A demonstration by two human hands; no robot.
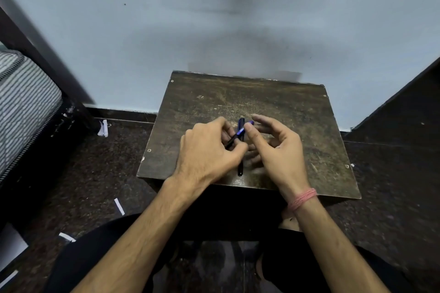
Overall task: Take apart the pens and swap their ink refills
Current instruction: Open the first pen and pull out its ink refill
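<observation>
Pens point(240, 131) gripped by both hands point(209, 150) over a scuffed wooden table point(297, 112), pale wall point(214, 19) behind.

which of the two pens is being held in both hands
The blue-and-black pen, slanted between the left hand and right hand. The other, black pen lies on the table beneath them.
</observation>
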